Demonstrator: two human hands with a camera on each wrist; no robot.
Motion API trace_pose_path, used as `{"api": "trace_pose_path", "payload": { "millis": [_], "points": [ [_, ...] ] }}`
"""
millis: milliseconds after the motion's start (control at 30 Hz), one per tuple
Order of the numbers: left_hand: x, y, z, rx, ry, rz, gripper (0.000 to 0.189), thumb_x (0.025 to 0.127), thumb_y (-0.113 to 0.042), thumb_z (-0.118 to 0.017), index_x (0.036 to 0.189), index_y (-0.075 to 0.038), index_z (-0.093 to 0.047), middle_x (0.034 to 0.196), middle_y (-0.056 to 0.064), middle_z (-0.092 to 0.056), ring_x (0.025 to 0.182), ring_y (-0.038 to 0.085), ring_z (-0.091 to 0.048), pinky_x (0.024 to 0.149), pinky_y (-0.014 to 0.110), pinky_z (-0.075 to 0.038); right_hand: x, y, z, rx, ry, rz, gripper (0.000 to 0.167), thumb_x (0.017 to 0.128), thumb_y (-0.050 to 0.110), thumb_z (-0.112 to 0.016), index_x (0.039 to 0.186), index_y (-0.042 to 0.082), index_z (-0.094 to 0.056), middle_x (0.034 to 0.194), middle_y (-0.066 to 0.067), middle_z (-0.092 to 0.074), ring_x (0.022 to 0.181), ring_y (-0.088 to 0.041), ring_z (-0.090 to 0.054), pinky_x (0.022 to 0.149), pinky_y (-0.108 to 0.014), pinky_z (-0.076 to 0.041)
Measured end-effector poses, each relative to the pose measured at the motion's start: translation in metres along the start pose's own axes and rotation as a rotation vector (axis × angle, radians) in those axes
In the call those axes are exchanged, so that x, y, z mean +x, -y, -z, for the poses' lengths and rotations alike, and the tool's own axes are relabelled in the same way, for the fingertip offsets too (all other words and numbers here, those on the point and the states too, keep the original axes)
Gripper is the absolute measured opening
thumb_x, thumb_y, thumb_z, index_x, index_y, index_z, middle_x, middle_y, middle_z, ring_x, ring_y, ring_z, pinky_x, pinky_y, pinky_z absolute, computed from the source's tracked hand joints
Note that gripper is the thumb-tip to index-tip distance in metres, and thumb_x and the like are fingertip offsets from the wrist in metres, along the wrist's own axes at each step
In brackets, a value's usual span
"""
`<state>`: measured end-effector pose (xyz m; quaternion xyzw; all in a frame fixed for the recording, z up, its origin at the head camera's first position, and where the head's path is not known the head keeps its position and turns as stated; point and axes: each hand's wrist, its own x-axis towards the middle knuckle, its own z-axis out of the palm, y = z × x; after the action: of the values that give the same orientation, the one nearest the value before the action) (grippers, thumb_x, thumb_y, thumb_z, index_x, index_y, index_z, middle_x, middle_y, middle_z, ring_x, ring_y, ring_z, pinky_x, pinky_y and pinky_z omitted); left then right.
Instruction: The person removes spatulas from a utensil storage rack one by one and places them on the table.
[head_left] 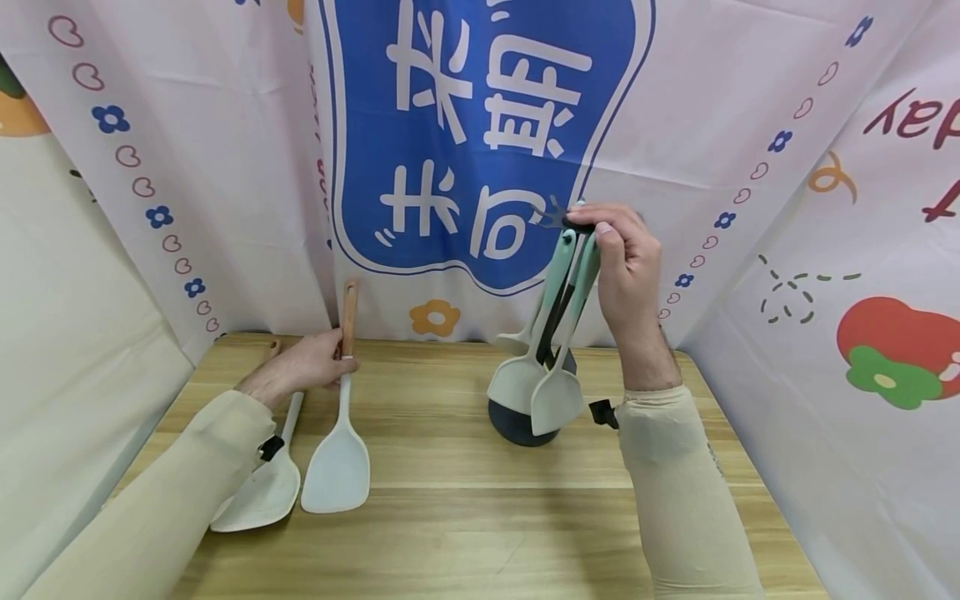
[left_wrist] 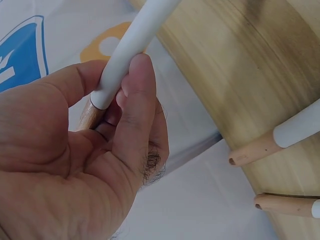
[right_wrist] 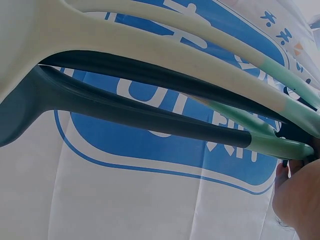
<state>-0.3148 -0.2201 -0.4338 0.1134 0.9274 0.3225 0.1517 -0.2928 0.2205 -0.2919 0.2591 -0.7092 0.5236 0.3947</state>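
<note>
My left hand [head_left: 313, 362] pinches a white spatula [head_left: 337, 473] where its wooden handle [head_left: 350, 317] meets the white shaft; its broad blade points toward me. In the left wrist view, thumb and fingers close around the white shaft [left_wrist: 132, 47]. My right hand [head_left: 628, 262] grips the black top of a utensil stand with a dark round base [head_left: 525, 429]. Cream utensils with mint-green handles hang from it, among them a slotless turner [head_left: 557, 402]. A dark utensil [right_wrist: 150, 117] hangs there too, seen in the right wrist view.
Left of the held spatula, another white utensil [head_left: 272, 493] lies on the wooden table [head_left: 450, 533], partly under my left forearm. Two wooden handle ends [left_wrist: 255, 152] show near the table's back edge in the left wrist view. A printed cloth [head_left: 705, 108] hangs behind.
</note>
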Motion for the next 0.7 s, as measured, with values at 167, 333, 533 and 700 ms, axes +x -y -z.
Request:
{"api": "trace_pose_path", "payload": {
  "millis": [167, 333, 533, 700],
  "points": [
    [0.002, 0.007, -0.002, 0.015, 0.013, 0.006, 0.023, 0.112, -0.015, -0.068, 0.121, 0.005, -0.061, 0.099, 0.015, -0.071, 0.088, 0.026, -0.081, 0.077, 0.036, -0.071, 0.0, 0.0, 0.0, 0.002, -0.001, 0.002, 0.043, 0.114, 0.02, -0.052, 0.119, -0.006, -0.086, 0.125, 0.016, -0.084, 0.126, -0.004, -0.072, 0.11, -0.026, -0.055],
    [0.003, 0.012, -0.004, 0.012, 0.016, 0.01, 0.022, 0.11, -0.016, -0.07, 0.117, 0.004, -0.062, 0.097, 0.014, -0.073, 0.085, 0.022, -0.081, 0.075, 0.034, -0.07, 0.0, 0.0, 0.0, 0.008, -0.001, 0.002, 0.043, 0.114, 0.02, -0.052, 0.119, -0.006, -0.085, 0.123, 0.023, -0.082, 0.126, -0.004, -0.072, 0.11, -0.026, -0.055],
    [0.006, 0.019, -0.006, 0.027, 0.029, 0.021, 0.023, 0.111, -0.017, -0.077, 0.111, 0.003, -0.066, 0.096, 0.014, -0.077, 0.086, 0.023, -0.082, 0.075, 0.034, -0.071, 0.0, 0.0, 0.0, 0.006, 0.001, 0.002, 0.043, 0.114, 0.021, -0.052, 0.12, -0.006, -0.086, 0.123, 0.025, -0.081, 0.126, -0.003, -0.072, 0.111, -0.026, -0.054],
    [0.004, 0.02, -0.008, 0.07, 0.035, 0.035, 0.025, 0.11, -0.022, -0.081, 0.104, -0.001, -0.069, 0.092, 0.013, -0.082, 0.082, 0.019, -0.079, 0.069, 0.027, -0.061, 0.0, -0.002, 0.0, -0.001, -0.001, 0.0, 0.043, 0.114, 0.02, -0.052, 0.12, -0.006, -0.086, 0.124, 0.023, -0.082, 0.127, -0.003, -0.072, 0.111, -0.026, -0.054]
  ]
}}
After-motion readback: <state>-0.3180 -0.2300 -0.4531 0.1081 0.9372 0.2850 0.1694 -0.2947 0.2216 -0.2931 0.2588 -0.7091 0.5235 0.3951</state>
